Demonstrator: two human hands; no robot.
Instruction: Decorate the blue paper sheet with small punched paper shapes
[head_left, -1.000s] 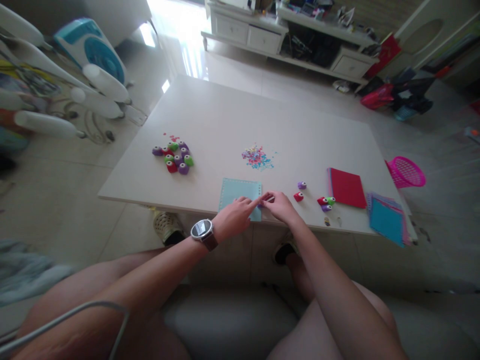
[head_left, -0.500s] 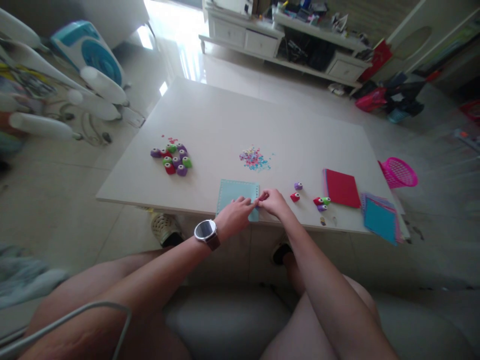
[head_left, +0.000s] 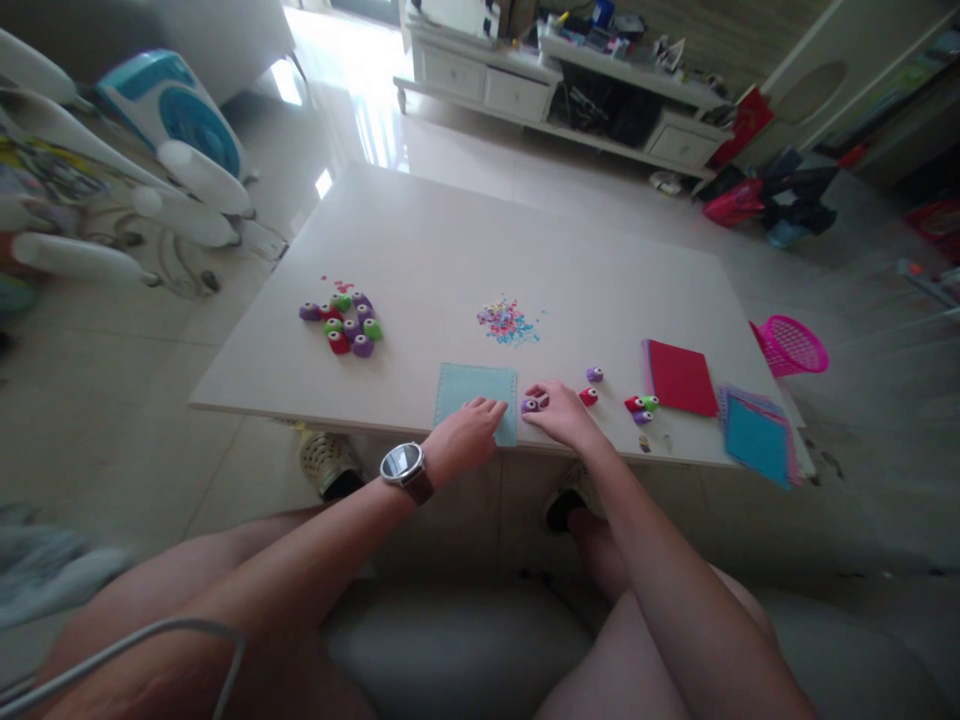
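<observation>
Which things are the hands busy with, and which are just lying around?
In use:
left hand resting on the blue paper
right hand holding a purple punch

Lying about:
cluster of punches
confetti pile
red paper
stack of coloured paper
pink basket

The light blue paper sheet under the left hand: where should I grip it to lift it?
Grip the light blue paper sheet at its near edge, from below the table's front edge. The sheet lies flat but its near corner overhangs there, beside the left hand, so fingers can pinch both faces. The right hand holds a purple punch.
</observation>
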